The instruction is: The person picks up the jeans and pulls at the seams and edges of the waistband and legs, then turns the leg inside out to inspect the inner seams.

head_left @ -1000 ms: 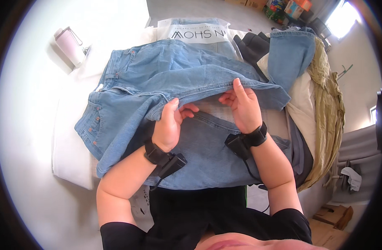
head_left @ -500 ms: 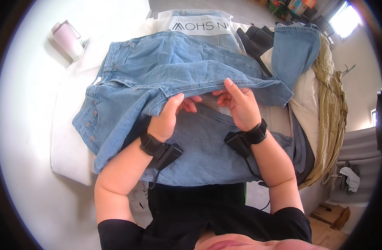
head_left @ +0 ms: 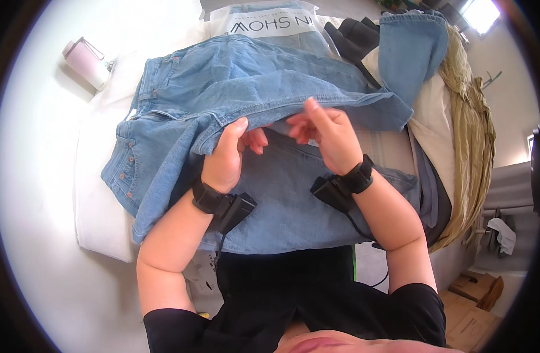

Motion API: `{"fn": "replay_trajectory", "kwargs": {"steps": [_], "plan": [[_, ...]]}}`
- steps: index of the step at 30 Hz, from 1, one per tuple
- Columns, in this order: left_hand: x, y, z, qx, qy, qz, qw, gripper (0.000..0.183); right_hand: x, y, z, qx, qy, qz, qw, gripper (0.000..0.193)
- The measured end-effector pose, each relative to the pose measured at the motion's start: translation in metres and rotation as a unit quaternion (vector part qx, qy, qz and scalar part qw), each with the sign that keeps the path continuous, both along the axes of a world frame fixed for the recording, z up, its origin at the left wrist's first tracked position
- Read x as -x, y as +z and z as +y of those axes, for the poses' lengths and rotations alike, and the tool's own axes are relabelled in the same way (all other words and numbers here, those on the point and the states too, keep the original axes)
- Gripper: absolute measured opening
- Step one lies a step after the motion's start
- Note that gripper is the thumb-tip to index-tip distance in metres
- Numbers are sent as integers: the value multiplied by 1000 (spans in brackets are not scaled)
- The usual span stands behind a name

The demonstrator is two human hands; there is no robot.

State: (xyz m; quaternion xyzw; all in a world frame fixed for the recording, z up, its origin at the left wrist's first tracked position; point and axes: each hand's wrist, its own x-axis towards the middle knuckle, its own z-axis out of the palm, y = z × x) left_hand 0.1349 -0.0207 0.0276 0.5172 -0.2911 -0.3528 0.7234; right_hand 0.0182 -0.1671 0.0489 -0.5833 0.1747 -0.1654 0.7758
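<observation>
A pair of light blue jeans (head_left: 223, 70) lies spread across the bed, waistband toward the left. My left hand (head_left: 226, 156) pinches the seam edge of its upper leg, thumb on top and fingertips showing below the fabric. That edge is lifted, with the other denim leg (head_left: 282, 200) lying flat beneath. Close by on the right, my right hand (head_left: 332, 138) is at the same seam, thumb raised and apart from loosely bent, slightly blurred fingers. No cloth shows gripped in it. Both wrists wear black straps with a black device.
A clear-and-white bag (head_left: 270, 23) holding folded denim lies at the far side. Beside it are a black garment (head_left: 355, 44) and a folded denim leg (head_left: 408, 50). Olive cloth (head_left: 467, 129) drapes over the right edge. A pale pink tumbler (head_left: 84, 63) stands far left; cardboard boxes (head_left: 473, 317) sit lower right.
My right hand has moved slightly left and up, and its fingers have shifted at the seam. The left hand keeps its hold on the jeans. The whole view has shifted a little.
</observation>
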Motion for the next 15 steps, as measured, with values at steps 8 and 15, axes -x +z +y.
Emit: {"fn": "replay_trajectory", "kwargs": {"steps": [8, 15], "plan": [[2, 5, 2, -60, -109, -6, 992, 41, -4, -2, 9, 43, 4, 10, 999, 28], [7, 2, 2, -17, -73, -17, 997, 32, -1, 3, 16, 17, -4, 18, 1000, 26]]}}
